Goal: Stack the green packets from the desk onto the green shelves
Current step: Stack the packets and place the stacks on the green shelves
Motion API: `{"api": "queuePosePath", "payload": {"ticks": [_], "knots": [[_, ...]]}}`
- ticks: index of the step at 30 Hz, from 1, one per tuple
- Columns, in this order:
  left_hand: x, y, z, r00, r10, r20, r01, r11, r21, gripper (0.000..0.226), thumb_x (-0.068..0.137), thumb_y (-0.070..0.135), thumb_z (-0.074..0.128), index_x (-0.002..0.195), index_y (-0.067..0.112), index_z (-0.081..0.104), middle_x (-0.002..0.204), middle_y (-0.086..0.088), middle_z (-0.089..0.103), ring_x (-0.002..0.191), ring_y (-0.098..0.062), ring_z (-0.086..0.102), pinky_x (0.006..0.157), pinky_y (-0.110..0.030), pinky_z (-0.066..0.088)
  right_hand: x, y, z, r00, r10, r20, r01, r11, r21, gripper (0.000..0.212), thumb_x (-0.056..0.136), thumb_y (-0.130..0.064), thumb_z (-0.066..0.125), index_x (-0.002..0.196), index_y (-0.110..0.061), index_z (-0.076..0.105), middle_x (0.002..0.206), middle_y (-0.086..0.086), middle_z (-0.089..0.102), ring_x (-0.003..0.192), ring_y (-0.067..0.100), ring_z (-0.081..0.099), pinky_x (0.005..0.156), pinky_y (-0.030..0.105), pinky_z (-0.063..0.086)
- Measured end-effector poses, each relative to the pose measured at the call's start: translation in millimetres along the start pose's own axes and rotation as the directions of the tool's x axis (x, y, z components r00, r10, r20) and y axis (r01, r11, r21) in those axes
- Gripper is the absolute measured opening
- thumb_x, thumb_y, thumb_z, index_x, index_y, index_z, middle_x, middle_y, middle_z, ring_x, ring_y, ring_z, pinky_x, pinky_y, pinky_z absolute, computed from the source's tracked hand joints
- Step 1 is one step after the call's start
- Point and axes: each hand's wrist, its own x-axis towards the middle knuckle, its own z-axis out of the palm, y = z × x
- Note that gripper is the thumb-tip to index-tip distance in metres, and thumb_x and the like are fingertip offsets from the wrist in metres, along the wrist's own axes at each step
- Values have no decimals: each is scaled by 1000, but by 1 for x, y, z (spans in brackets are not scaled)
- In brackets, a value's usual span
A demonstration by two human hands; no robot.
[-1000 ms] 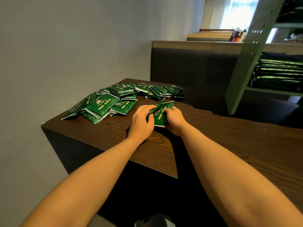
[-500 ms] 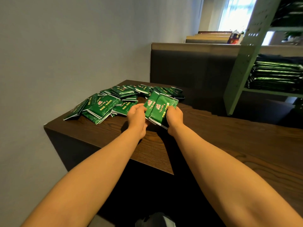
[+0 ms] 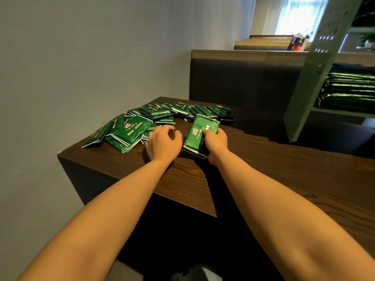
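Dark wood grain covers the desk (image 3: 263, 179), whose near corner juts toward the camera, with two bare forearms reaching across it. The right hand (image 3: 216, 141) grips a small stack of green packets (image 3: 199, 131), thumb on the top face and fingers wrapped under it, with the stack tilted up off the desk. The top packet carries a pink-red emblem and lines of pale characters inside a swirling border, but the writing is too blurred to read. The left hand (image 3: 163, 142) hovers just beside that stack, its fingers loosely curled with nothing in them, over the near edge of the loose pile (image 3: 142, 122). That pile sprawls across the far left corner of the desk against the grey wall (image 3: 81, 57), its packets overlapping at all angles, all with the same green wrapper and pink print. Behind the desk rises a dark partition (image 3: 233, 78) topped by a pale ledge. To the right stands the green shelf (image 3: 310, 78), its side panel punched with rows of small holes, and more green packets (image 3: 351, 88) lie flat in a neat stack on one of its boards. Farther back a bright window (image 3: 294, 15) glows above a red and blue carton (image 3: 296, 40).
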Motion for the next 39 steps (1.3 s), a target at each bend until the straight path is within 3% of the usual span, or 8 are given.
{"api": "queuePosePath", "payload": {"ticks": [3,7,17,22,26,29,33,39], "knots": [[13,-27,-1,992,-62,114,21,941,337,59,92,45,55,146,26,40,155,-3,34,143,-27,26,109,-50,27,7,8,-4,999,-40,-16,40,999,-35,25,100,-13,56,125,-13,58,117,9,69,102,29,70,95,50,59],[19,-36,2,965,-191,180,100,902,419,64,92,52,52,149,25,38,163,-6,17,152,-30,2,115,-57,16,11,8,-7,999,-40,18,40,999,2,21,101,-11,56,122,-14,57,116,12,70,106,33,71,97,56,58],[11,-32,2,998,-48,42,29,931,365,45,86,43,66,126,26,54,139,-10,49,137,-32,33,109,-49,28,9,9,-11,995,-82,60,82,997,12,15,103,-7,55,114,-16,58,109,9,69,101,30,71,91,49,61],[9,-30,-2,996,-11,87,2,995,104,36,87,35,68,116,15,64,125,-4,48,98,-24,55,86,-34,43,6,7,-11,995,-74,68,74,997,0,13,102,-8,55,107,-20,58,108,9,69,105,33,71,93,52,60],[8,-32,-7,1000,16,15,-14,994,-107,17,94,14,59,93,8,74,106,-10,67,98,-20,56,89,-32,45,2,5,-10,997,-45,68,44,999,9,13,102,-8,56,104,-20,58,110,10,69,106,34,71,95,53,59],[6,-25,-12,997,-75,-6,71,968,-241,26,91,3,61,113,10,72,119,-8,68,95,-28,64,85,-28,51,-4,1,-9,998,-1,57,-1,1000,29,12,101,-8,56,96,-18,60,102,11,69,99,36,70,90,51,58],[-1,-3,-12,984,-163,73,179,874,-453,42,90,-3,59,130,11,63,119,2,61,68,2,51,52,-1,41,-16,-5,0,995,92,31,-92,996,20,7,97,-9,55,92,-14,52,92,11,57,83,31,56,76,45,43],[-12,14,-12,954,-224,198,299,751,-589,33,94,4,56,123,15,69,121,-11,67,102,-15,65,78,-17,51,-22,-9,15,995,100,30,-102,991,87,7,99,-7,51,96,-13,53,94,10,62,78,27,62,65,35,49]]}}
